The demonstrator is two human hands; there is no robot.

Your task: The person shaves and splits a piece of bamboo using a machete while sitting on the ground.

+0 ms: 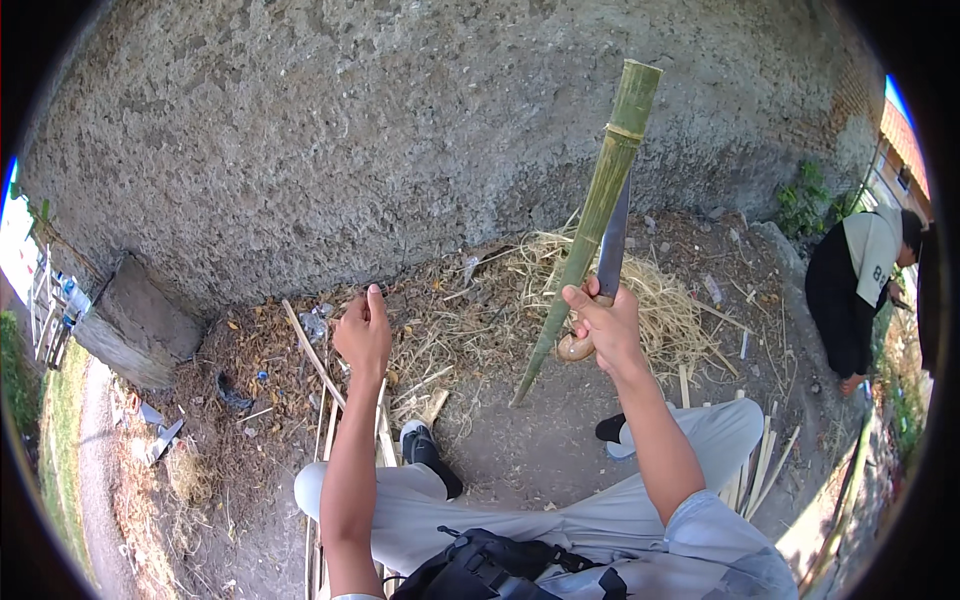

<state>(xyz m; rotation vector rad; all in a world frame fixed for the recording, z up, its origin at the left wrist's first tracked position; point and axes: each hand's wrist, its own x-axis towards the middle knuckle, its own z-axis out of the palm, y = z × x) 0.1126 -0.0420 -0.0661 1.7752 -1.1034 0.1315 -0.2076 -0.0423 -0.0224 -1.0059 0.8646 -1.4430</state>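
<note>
My right hand [608, 325] is wrapped round the light wooden handle of a large knife [613, 245], its dark blade pointing up. Right beside the blade, and partly covering it, a long split piece of green bamboo [600, 200] stands at a slant. Its wide end is at the top and its narrow lower end is by the ground. My right thumb lies against the bamboo's edge; I cannot tell whether the blade is wedged in it. To the left, my left hand [363, 335] is raised apart from the bamboo, fingers curled and thumb up, with nothing visible in it.
A rough grey wall [400, 130] rises in front. Pale shavings [660, 310] lie heaped at its foot, with dry leaves around. Bamboo strips [325, 365] lie beside my legs. A concrete block [150, 310] stands at left. Another person [860, 270] bends down at far right.
</note>
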